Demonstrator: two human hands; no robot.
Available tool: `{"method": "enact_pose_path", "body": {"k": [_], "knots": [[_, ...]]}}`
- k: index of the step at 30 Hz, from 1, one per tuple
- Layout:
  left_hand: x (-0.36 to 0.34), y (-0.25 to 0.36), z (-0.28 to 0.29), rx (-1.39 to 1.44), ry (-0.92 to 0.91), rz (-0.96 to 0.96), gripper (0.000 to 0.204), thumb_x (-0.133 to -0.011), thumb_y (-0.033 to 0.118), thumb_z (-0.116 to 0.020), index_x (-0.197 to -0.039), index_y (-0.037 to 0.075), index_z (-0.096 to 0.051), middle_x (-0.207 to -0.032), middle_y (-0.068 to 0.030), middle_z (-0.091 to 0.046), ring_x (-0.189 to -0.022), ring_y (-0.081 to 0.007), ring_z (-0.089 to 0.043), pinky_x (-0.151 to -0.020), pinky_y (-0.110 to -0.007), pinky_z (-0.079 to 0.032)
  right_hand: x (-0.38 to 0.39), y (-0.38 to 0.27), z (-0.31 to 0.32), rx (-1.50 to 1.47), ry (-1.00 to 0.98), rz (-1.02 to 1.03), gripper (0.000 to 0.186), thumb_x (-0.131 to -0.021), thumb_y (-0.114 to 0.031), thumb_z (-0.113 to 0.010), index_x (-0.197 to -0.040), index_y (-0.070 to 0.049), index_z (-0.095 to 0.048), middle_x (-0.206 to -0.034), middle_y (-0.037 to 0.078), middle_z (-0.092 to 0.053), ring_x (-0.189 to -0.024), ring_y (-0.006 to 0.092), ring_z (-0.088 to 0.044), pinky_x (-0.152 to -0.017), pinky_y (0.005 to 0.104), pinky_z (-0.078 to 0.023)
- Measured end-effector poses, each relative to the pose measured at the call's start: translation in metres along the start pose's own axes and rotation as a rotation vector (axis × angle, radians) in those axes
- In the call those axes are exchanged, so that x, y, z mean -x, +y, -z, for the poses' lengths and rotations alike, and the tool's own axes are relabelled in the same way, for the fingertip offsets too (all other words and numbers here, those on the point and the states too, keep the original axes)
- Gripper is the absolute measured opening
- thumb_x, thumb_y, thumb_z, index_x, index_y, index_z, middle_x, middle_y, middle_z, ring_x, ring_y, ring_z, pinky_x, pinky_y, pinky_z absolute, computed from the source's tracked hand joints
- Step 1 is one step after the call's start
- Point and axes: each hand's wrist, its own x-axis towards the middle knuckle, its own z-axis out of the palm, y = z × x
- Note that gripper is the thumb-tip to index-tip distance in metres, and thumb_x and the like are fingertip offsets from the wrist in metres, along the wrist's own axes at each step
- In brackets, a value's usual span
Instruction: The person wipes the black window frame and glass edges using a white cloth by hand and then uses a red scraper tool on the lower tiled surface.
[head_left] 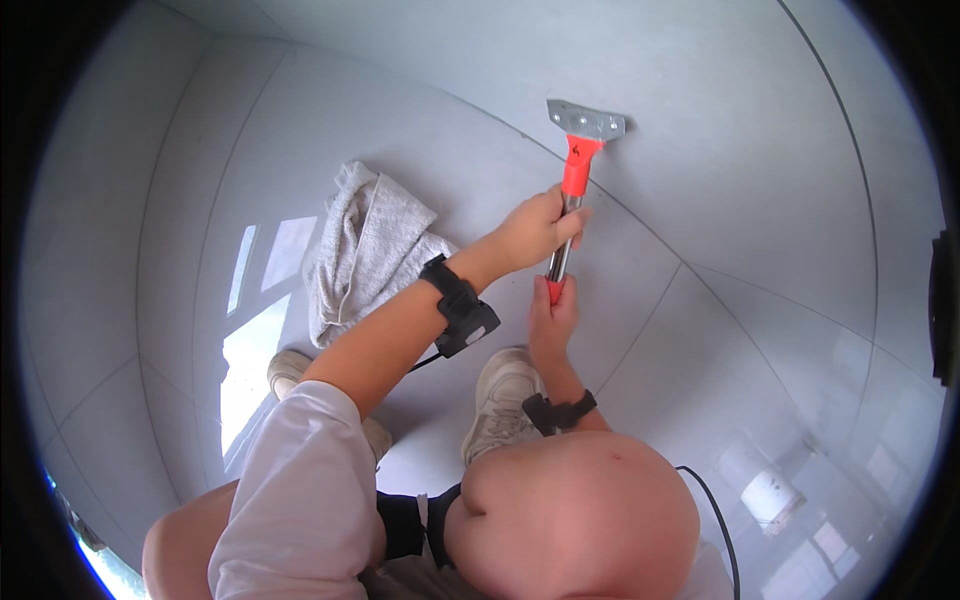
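A long-handled scraper with a wide metal head, red collar and silver shaft slants up from my hands. Its head lies against or very close to the pale grey wall, just above the line where wall meets floor. My left hand is closed round the shaft below the red collar. Lower down, my right hand grips the red end of the handle. To the left of my left forearm a crumpled grey towel rests on the floor.
Large grey tiles with dark joints make up the glossy floor, which mirrors bright window shapes. My shoes stand close behind the hands. A white, roundish object or reflection shows at lower right, near a black cable.
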Motion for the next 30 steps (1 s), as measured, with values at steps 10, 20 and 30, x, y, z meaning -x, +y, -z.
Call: {"method": "enact_pose_path", "body": {"k": [10,20,30], "knots": [[0.005,0.011,0.000,-0.086,-0.055,0.118,0.025,-0.092,0.029,-0.049,-0.087,0.005,-0.047,-0.068,-0.0011,-0.056,-0.064,-0.0110,-0.049,-0.063,-0.027,-0.042,0.005,0.019,-0.010,-0.102,0.004,-0.003,0.016,-0.089,-0.014,-0.058,-0.087,-0.005,-0.045,-0.062,-0.001,-0.046,-0.050,0.0062,-0.042,-0.046,0.0232,-0.036],[0.001,0.015,0.011,-0.014,0.016,0.017,0.028,-0.091,0.031,-0.050,-0.090,0.003,-0.047,-0.067,-0.0021,-0.057,-0.062,-0.0123,-0.050,-0.061,-0.028,-0.042,-0.013,0.005,-0.004,-0.112,-0.090,0.015,0.019,-0.087,-0.015,-0.062,-0.091,-0.002,-0.049,-0.066,0.004,-0.049,-0.057,0.0117,-0.044,-0.055,0.0280,-0.041],[0.003,0.018,0.019,0.035,-0.033,0.051,0.027,-0.091,0.030,-0.049,-0.090,0.004,-0.047,-0.069,-0.0028,-0.057,-0.065,-0.0119,-0.050,-0.063,-0.027,-0.042,-0.005,-0.011,-0.005,-0.071,-0.077,-0.017,0.019,-0.087,-0.016,-0.062,-0.091,-0.003,-0.050,-0.066,0.004,-0.051,-0.058,0.0114,-0.046,-0.056,0.0281,-0.042]]}}
